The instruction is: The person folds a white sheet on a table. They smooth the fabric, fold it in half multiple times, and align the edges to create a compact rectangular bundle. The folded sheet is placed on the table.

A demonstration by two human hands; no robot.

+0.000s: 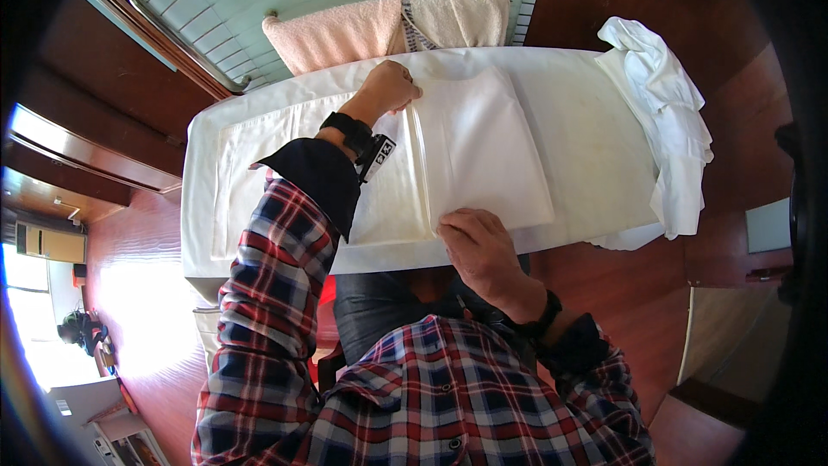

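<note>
A piece of white fabric lies over a long surface with a white cloth cover (595, 136). Its left part (259, 149) is flat, with stitched lines along its borders. The right part is a folded panel (488, 149), with a straight fold edge running between my hands. At the far end of that edge, my left hand (388, 89) pinches the fabric between thumb and fingers. My right hand (479, 249) pinches the near corner, close to the front of the surface. A black strap with a small tagged device (375, 155) is on my left wrist.
Bunched white fabric (666, 123) hangs over the right end of the surface. Behind it, a pink towel (336, 32) and a cream towel (462, 19) hang on a rail by a pale green tiled wall. A metal handrail (181, 39) stands at upper left.
</note>
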